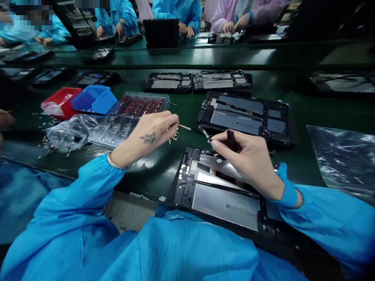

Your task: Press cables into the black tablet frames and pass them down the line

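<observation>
My left hand (149,136) hovers over the green table beside a clear plastic tray (129,117) of small red and dark parts, its fingers pinched on a thin tan strip (184,127). My right hand (249,160) grips black tweezers (206,134), tip pointing left, above an open tablet chassis (216,195) lying at the table's near edge. A second open tablet chassis (249,117) lies just behind it.
A red bin (60,102) and a blue bin (93,99) sit at left with a crumpled clear bag (68,132). More chassis (197,81) lie further back. A plastic sheet (342,160) lies at right. People in blue and pink coats work across the table.
</observation>
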`<action>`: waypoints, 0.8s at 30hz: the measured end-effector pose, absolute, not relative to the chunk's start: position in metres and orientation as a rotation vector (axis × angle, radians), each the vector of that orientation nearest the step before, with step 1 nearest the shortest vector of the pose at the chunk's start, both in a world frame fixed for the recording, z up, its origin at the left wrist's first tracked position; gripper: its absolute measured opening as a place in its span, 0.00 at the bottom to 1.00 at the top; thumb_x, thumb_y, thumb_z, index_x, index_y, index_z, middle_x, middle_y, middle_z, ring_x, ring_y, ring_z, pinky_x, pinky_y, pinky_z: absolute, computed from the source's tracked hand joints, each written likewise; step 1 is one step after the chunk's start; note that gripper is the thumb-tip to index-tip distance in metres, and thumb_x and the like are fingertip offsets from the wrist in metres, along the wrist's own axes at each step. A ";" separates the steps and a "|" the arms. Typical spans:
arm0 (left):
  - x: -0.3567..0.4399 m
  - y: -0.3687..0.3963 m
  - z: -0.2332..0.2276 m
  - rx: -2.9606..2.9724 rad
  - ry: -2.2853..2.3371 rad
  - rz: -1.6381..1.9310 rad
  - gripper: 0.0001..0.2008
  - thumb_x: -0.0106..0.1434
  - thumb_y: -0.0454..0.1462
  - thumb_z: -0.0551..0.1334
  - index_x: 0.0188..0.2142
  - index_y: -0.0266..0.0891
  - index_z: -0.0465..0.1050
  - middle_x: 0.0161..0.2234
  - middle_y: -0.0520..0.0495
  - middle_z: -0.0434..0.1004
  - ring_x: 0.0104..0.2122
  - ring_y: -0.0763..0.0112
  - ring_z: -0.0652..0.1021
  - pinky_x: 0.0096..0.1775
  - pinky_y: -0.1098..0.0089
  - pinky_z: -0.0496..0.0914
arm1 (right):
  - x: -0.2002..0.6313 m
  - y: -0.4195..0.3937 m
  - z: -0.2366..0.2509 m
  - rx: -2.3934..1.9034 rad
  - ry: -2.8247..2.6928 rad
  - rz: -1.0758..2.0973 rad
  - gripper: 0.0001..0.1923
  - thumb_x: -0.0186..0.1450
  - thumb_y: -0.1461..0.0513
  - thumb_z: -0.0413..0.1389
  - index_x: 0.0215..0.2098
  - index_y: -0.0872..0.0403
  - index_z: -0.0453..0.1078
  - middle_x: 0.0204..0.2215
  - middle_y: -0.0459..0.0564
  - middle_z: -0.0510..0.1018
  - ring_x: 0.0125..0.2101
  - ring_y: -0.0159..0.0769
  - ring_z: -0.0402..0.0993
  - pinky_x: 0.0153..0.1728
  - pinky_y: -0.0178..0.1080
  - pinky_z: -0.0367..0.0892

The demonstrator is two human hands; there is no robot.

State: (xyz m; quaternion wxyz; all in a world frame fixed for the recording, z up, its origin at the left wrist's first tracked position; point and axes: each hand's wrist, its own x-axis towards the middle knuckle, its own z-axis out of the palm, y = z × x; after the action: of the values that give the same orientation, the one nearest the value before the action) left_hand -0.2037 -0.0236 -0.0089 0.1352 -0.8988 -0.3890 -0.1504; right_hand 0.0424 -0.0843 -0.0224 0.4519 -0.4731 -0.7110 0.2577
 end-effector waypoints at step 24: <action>-0.144 -0.012 0.007 -3.597 -1.195 -0.746 0.14 0.66 0.40 0.60 0.26 0.36 0.73 0.23 0.54 0.63 0.25 0.76 0.64 0.27 0.72 0.54 | 0.054 -0.072 -0.017 -1.140 -1.669 0.694 0.11 0.67 0.57 0.60 0.45 0.52 0.77 0.37 0.47 0.80 0.34 0.33 0.72 0.36 0.37 0.67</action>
State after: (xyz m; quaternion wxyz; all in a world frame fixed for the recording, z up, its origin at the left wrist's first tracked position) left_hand -0.1435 -0.0118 0.0073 -0.3531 -0.8712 -0.2893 -0.1808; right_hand 0.0538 -0.0716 -0.0169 0.4813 -0.4676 -0.6846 0.2845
